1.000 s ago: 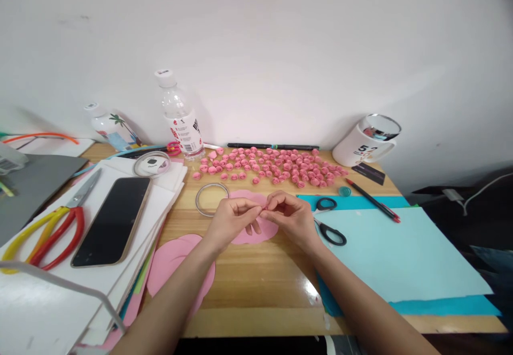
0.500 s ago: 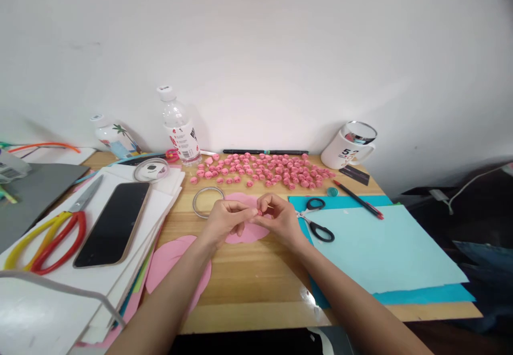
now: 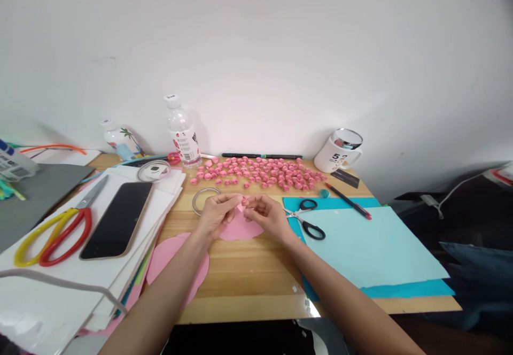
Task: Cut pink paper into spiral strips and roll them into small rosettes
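Note:
Between the fingertips of both hands is a small pink paper roll (image 3: 243,199), partly covered by the fingers. My left hand (image 3: 218,215) pinches it from the left with thumb and forefinger. From the other side my right hand (image 3: 267,217) closes its curled fingers on it. Under the hands lies a pink paper piece with a rounded edge (image 3: 240,230). More pink rounded paper (image 3: 176,256) lies by my left forearm. Behind the hands, many small pink paper rosettes (image 3: 276,173) are spread over the table. A roll of tape (image 3: 195,203) touches the area just behind my left hand.
Black-handled scissors (image 3: 313,230) rest on blue paper sheets (image 3: 360,253) at right, near a pen (image 3: 348,201) and a white mug (image 3: 334,154). At left, a paper stack (image 3: 152,210) carries a phone (image 3: 118,220) and red-yellow scissors (image 3: 66,237). A plastic bottle (image 3: 184,141) stands behind.
The view has shifted slightly. Both hands have moved a little left and up with the pink roll, and the right hand's fingers have turned over it.

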Tool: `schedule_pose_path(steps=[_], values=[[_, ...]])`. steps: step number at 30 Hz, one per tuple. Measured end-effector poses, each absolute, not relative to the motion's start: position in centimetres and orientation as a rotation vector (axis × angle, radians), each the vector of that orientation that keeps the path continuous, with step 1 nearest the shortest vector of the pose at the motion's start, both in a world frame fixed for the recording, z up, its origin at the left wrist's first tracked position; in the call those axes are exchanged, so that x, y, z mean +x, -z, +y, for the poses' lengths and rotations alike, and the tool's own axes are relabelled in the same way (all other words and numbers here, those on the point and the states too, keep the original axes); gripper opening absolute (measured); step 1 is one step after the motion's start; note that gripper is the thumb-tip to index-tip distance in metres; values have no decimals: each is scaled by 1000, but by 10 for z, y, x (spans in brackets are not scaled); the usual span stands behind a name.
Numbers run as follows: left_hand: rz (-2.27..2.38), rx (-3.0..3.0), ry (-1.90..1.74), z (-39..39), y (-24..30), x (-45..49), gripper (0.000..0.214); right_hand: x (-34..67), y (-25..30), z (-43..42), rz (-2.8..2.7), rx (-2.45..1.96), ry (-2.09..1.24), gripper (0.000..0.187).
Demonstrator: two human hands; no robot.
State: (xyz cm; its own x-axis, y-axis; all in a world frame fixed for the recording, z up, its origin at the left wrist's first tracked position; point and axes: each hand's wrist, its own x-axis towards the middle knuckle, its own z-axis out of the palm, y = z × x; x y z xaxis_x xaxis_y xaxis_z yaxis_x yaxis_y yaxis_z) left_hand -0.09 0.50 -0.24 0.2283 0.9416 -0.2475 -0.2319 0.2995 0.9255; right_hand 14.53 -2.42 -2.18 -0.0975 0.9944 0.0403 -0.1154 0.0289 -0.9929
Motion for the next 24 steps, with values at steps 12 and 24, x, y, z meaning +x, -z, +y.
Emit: schedule_pose_path(steps=[12, 24], values=[[1150, 1309, -943, -2, -9, 3, 16, 155, 18, -19, -1011, -1110, -1231, 33], [1054, 1194, -938, -9, 0, 10, 23, 157, 14, -23, -1218, -1069, -1130, 22]])
